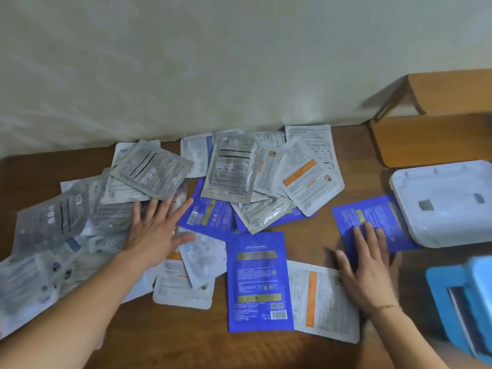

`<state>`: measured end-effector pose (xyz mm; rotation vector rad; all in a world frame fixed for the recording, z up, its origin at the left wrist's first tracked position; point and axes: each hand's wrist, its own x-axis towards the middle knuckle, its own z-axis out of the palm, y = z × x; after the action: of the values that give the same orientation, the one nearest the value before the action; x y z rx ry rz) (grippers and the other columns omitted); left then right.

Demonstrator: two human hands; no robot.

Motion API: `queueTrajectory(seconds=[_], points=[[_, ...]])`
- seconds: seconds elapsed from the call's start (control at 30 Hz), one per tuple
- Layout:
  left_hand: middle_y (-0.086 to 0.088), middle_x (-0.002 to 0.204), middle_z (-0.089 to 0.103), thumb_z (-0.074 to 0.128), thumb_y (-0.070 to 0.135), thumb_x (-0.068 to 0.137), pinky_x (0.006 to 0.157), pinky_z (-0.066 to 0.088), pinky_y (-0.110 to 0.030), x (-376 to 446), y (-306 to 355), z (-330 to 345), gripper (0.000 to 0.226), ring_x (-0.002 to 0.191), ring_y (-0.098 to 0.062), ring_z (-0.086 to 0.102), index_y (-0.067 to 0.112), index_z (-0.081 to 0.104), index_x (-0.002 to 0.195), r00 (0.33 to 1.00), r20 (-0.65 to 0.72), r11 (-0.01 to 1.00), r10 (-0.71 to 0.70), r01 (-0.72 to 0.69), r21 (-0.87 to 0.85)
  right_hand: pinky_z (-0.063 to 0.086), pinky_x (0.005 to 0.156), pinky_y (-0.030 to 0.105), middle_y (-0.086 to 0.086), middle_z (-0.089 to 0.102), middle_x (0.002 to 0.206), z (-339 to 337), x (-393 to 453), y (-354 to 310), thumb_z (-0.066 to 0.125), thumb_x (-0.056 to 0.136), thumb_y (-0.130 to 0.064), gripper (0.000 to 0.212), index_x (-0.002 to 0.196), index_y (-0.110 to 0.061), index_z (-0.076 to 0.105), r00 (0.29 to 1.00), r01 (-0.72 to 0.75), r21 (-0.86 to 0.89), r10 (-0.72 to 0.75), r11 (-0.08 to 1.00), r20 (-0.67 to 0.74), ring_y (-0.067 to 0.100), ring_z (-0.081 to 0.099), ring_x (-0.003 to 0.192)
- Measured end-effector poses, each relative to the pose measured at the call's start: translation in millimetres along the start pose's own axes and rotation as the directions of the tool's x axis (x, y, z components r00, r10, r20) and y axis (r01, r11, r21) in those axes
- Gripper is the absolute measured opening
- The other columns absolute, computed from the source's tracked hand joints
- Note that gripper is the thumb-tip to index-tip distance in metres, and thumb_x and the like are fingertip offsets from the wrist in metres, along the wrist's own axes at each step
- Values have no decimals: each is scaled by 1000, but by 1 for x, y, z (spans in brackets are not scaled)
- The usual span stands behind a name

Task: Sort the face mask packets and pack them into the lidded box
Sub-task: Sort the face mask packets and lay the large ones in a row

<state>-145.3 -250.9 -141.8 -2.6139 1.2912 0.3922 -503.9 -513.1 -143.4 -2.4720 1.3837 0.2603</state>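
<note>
Blue box (463, 302) cut off; left packets (40, 262) blurred, print unreadable

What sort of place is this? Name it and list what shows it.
Probably a room at home rather than a shop or factory. A brown wooden table is pushed against a plain pale wall, loose face mask packets are strewn over it, and a white plastic lid lies at its right end.
</note>
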Motion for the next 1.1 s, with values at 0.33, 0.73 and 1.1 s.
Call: queueTrajectory(seconds=[0.33, 0.73, 1.1], points=[[0, 164, 14, 23, 74, 91, 111, 13, -62, -49, 92, 19, 74, 150, -28, 10, 36, 21, 154, 939, -32, 938, 343, -340, 60, 21, 107, 63, 3, 29, 158, 36, -58, -57, 34, 88, -73, 73, 149, -33, 33, 835, 548, -54, -550, 835, -23, 32, 18, 146], [-2, 163, -16, 27, 64, 94, 116, -2, -60, -38, 40, -4, 78, 150, -28, -12, 25, -1, 156, 984, -55, 979, -169, 161, -124, 25, 106, 61, 9, 35, 154, 26, -89, 4, 35, 82, -75, 81, 143, -23, 40, 954, 281, -84, -287, 956, -87, 35, 26, 143], [-6, 155, 37, 40, 68, 86, 107, 18, -64, -131, 83, 44, 76, 144, -28, 30, 24, 40, 147, 920, -155, 933, 360, -356, 55, 23, 108, 57, 8, 39, 151, 29, -106, -19, 32, 83, -73, 75, 139, -24, 42, 924, 363, -77, -369, 929, -99, 36, 27, 143]])
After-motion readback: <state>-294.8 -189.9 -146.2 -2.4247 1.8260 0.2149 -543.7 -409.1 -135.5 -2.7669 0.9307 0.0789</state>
